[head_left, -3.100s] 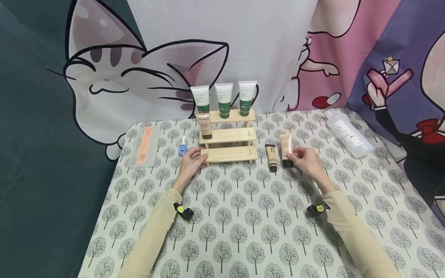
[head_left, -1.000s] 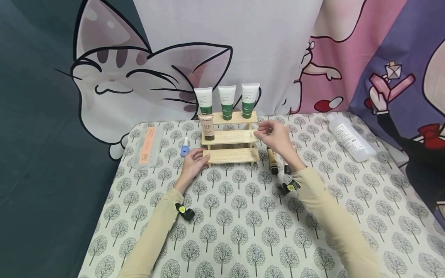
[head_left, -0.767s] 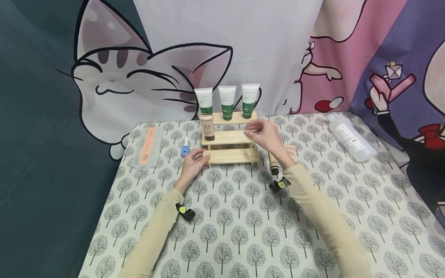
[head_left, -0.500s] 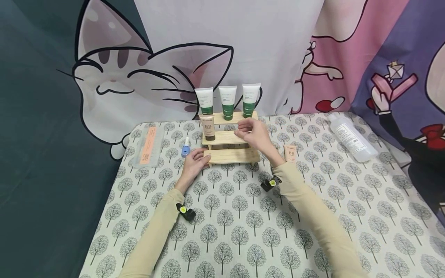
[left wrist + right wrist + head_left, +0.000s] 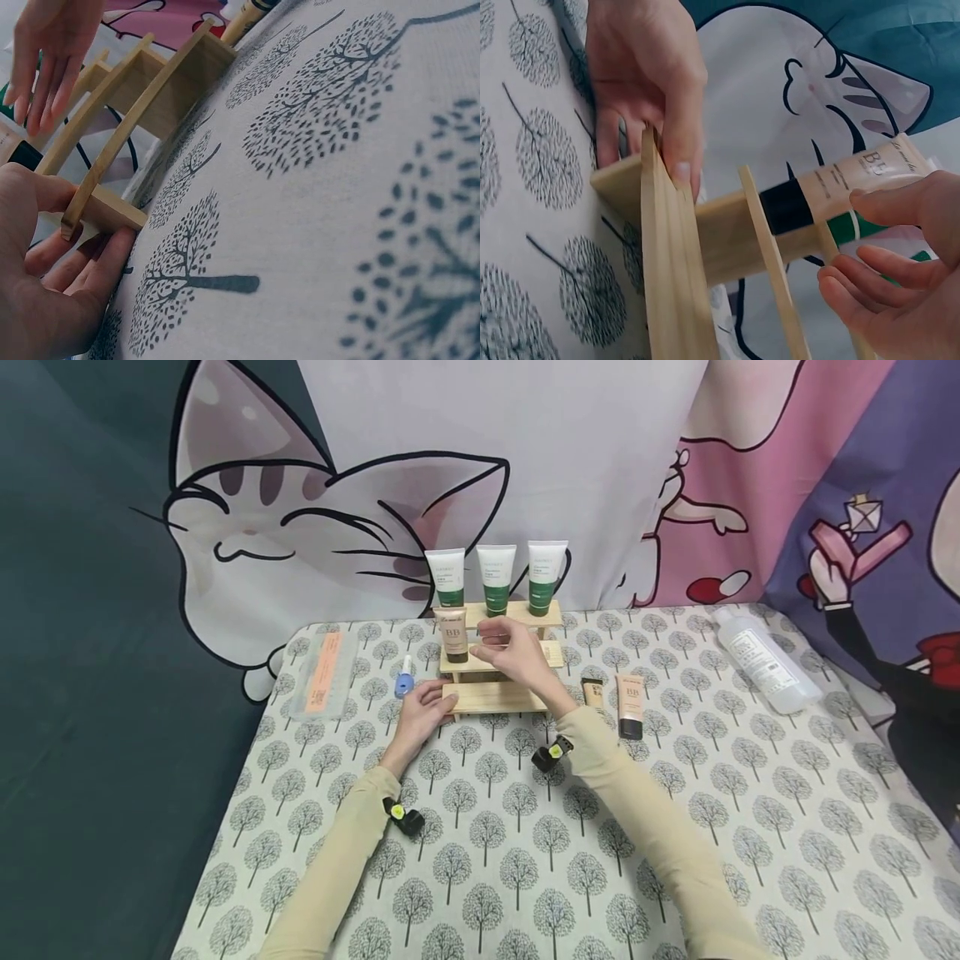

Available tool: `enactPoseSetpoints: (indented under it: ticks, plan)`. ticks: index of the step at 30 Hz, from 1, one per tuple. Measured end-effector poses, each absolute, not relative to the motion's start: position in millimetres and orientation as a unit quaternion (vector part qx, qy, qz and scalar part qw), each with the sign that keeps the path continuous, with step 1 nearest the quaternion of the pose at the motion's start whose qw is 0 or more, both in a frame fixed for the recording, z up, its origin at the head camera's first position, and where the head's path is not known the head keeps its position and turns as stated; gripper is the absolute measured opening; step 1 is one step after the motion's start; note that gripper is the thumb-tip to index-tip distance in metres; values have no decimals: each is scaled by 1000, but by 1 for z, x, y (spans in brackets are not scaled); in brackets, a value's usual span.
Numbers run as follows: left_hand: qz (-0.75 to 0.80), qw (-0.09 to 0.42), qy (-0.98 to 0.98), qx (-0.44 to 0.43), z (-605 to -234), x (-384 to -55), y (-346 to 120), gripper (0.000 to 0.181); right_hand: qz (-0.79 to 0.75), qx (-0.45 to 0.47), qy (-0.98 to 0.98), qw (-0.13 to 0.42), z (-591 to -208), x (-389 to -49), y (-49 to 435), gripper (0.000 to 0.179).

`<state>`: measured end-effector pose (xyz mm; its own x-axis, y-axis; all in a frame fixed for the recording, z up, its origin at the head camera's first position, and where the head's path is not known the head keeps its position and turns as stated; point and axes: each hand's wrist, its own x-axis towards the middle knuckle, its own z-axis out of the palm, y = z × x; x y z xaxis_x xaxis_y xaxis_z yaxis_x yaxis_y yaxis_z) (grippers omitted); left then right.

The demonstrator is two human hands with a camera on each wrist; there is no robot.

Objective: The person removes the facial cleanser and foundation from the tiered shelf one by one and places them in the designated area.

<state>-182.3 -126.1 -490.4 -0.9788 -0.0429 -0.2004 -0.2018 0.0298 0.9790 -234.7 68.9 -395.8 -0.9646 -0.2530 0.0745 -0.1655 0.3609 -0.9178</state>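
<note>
A three-step wooden stand [image 5: 491, 697] sits on the tree-print cloth. My left hand [image 5: 420, 720] grips the left end of its lowest step, thumb on top and fingers beneath, as the left wrist view shows. On the middle step a beige BB cream tube [image 5: 453, 635] stands on its dark cap at the left. My right hand [image 5: 519, 656] hovers just right of that tube, holding nothing; its thumb [image 5: 907, 201] overlaps the tube in the right wrist view, and contact is unclear. Three white-and-green tubes [image 5: 496, 578] stand along the top step.
Right of the stand lie another BB cream tube [image 5: 631, 703] and a small yellow tube [image 5: 593, 693], partly hidden by the right arm. A large clear bottle [image 5: 767, 662] lies farther right. To the left are a small blue bottle [image 5: 405, 682] and a flat clear case [image 5: 324, 677].
My right hand has let go of the BB cream tube on the table and travelled left across the stand to the standing one. The left hand keeps its hold on the stand.
</note>
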Motion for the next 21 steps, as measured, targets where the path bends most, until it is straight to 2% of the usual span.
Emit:
enactPoseSetpoints:
  ticks: [11,21]
  plan:
    - [693,59,713,-82,-492,-183,-124,47,-581,-131,802,50,-405,-239,47,46]
    - [698,58,709,-77,-490,-182,-126,48,-564,-150,812,8,-412,-240,39,35]
